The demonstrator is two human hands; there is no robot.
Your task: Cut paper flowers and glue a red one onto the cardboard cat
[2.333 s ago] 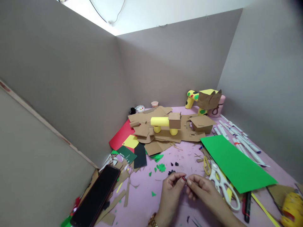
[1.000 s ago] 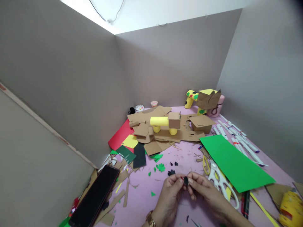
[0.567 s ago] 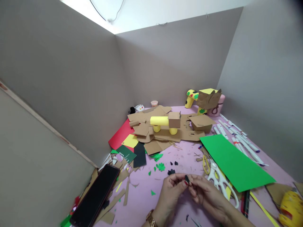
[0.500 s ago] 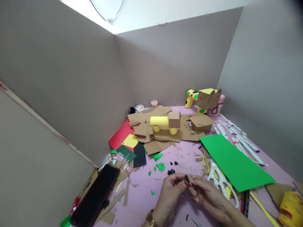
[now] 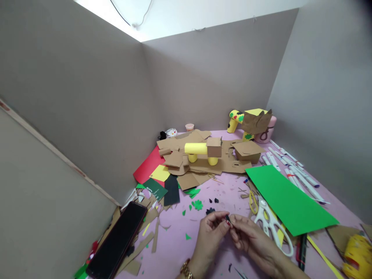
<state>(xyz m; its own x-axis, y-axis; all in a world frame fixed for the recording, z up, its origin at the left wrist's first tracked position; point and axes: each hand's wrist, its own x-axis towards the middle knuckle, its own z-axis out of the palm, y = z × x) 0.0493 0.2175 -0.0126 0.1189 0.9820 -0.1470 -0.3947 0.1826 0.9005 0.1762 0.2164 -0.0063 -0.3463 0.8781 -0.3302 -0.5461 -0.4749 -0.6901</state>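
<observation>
Between my two hands is a small piece of black paper [image 5: 228, 218], pinched at the fingertips. My left hand [image 5: 214, 231], with a gold watch [image 5: 186, 268] at the wrist, grips it with thumb and fingers closed. From the other side my right hand [image 5: 250, 235] closes on the same piece, its fingertips meeting those of the left. Just beyond the left fingers lies a black paper flower [image 5: 210, 211], partly covered. Farther off are a green paper flower [image 5: 198, 205] and two small black paper drops [image 5: 216, 200].
White scissors [image 5: 269, 221] and a green sheet [image 5: 290, 197] lie to the right, near several markers [image 5: 305, 182]. A yellow tube figure with a cardboard head [image 5: 196, 148] stands on cardboard behind. At left are a phone [image 5: 117, 240] and paper scraps.
The black piece has turned slightly between my fingertips and shifted a little to the left. Both hands stay in nearly the same place.
</observation>
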